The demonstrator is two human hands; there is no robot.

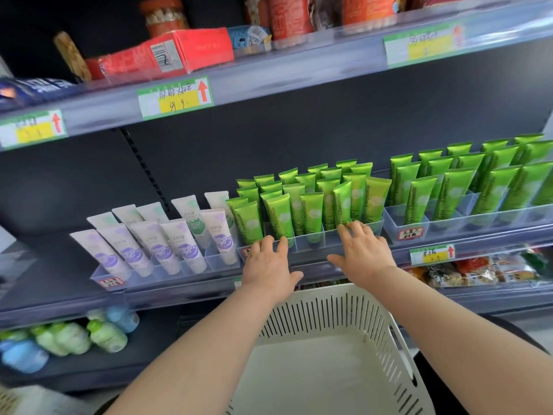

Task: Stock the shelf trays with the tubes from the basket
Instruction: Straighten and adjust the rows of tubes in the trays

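Mid-frame, arms outstretched, I see left hand [269, 262] and right hand [363, 254] rest released, flat fingers [265, 244] on the clear plastic tray [311, 243] of glossy green tubes [311, 209]; slotted white basket [329, 313] below.

Three clear trays [209, 260] are seen. Ten white tubes [152, 238] are counted; the green tubes [311, 214] overlap too much for an exact count. One basket [329, 316], four price labels [175, 97], one left hand [266, 265] and one right hand [363, 250] are shown.

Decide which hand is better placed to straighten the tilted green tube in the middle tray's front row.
Right. The right hand touches the tilted tube at its base; the left hand rests on the tray front, farther left.
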